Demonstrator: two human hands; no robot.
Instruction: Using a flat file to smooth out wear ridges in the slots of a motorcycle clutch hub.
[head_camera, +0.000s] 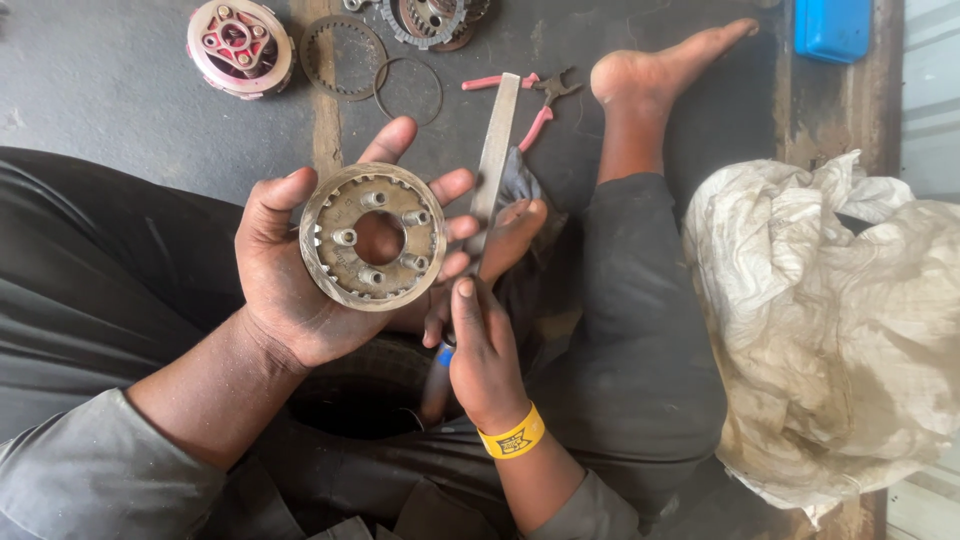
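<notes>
Resting in the open palm of the left hand (300, 270), a round metal hub (373, 237) lay face up at the centre of the frame, its toothed rim, four raised studs and middle hole all showing. The left hand's fingers (450, 187) were spread wide behind it and the thumb lay along its left edge, so the hub was cradled rather than gripped. Just to the right, the right hand (482, 350) was curled tight around the handle of a long flat file (494, 150), with the forefinger laid along the tool. The file's grey blade ran up toward the top middle of the frame, passing just beside the hub's right edge; whether it touched the hub could not be told. A yellow wristband (512, 437) sat on the right wrist.

On the dark floor (100, 80) at the upper left lay a round red and silver part (240, 45), and beside it two thin metal rings (343, 55), one toothed and one plain. More toothed parts (430, 20) were cut off by the top edge. Red-handled pliers (530, 100) lay near the file's tip, close to a bare foot (660, 65) at the upper right. A blue box (832, 25) sat in the top right corner, and a dirty white cloth (830, 320) was heaped at the right side.
</notes>
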